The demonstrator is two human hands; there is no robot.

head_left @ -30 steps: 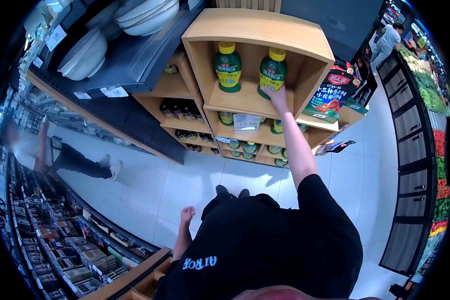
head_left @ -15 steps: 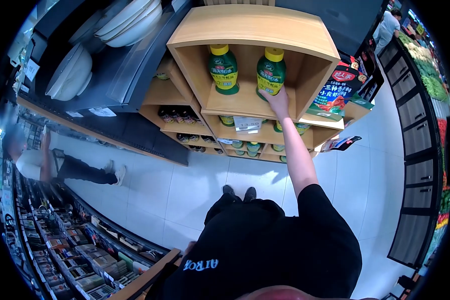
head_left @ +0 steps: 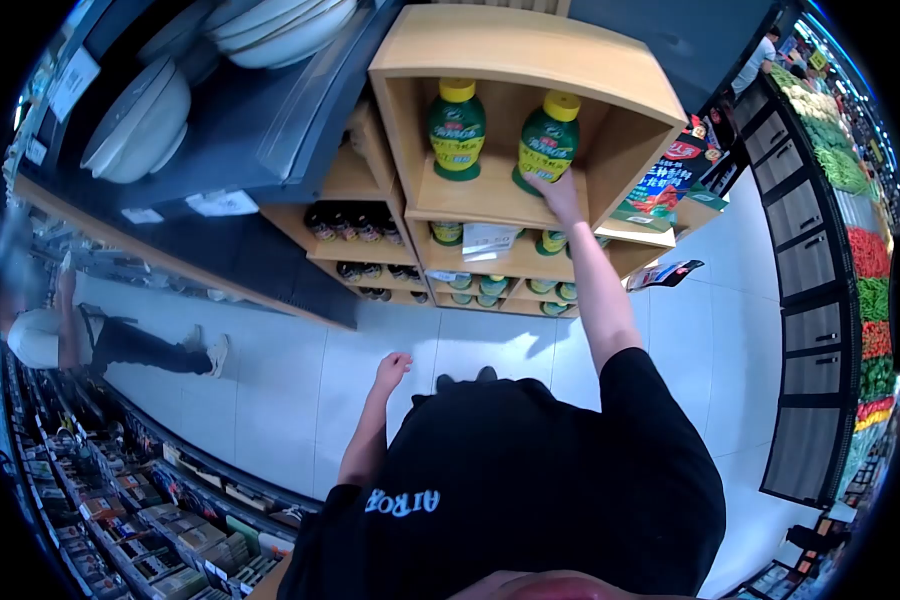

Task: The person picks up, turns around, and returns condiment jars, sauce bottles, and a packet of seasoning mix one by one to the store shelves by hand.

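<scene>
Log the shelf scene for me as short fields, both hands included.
Right hand: gripping the right bottle low down
Left hand: apart from the shelf, nothing visible in it
Left bottle: upright, untouched
Caps: yellow on both
Location: top compartment of wooden shelf
Price tag: below that compartment, digits blurred

In the right hand (head_left: 557, 196), the bottle (head_left: 547, 142) looks smooth, glossy plastic. Beyond that hand, the shelf (head_left: 520, 45) is smooth wood; leftward, the bowls (head_left: 142, 125) look glossy.

left fingers (head_left: 400, 361): swung forward, out from torso | held bottle (head_left: 547, 142): tilted more
</scene>
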